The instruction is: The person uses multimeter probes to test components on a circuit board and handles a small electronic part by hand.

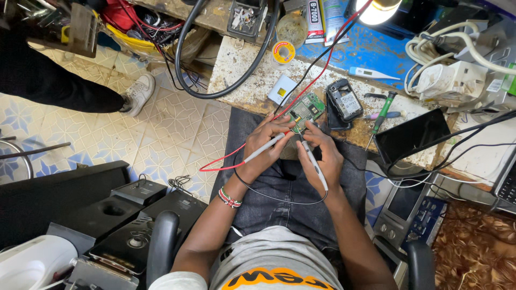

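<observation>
Head view: left hand [264, 146] closed around a white probe [264, 148] with a red lead [223, 164], fingers curled, tip aimed at the green board [305, 109]. Right hand [321, 157] pinches a second white probe [313, 161] with a black lead [279, 198], tip also at the board's near edge. Board lies on the bench [242, 70] at its front edge, partly overhanging toward the lap; both hands hover just off that edge, over the jeans [285, 182]. Beaded wristband [229, 198] on the left wrist. Just right of the board, touching or nearly so: open phone shell [344, 102]. Further right: green-handled screwdriver [382, 115], then a dark tablet [411, 135] near the bench corner. White card [281, 89] just left of the board; solder spool [282, 52] behind it. Bench surface between card and thick black cable loop [215, 91] is bare. Left of the knees, tiled floor [161, 129] is open; another person's shoe [138, 94] stands well apart. Black equipment [140, 215] crowds the lower left.
</observation>
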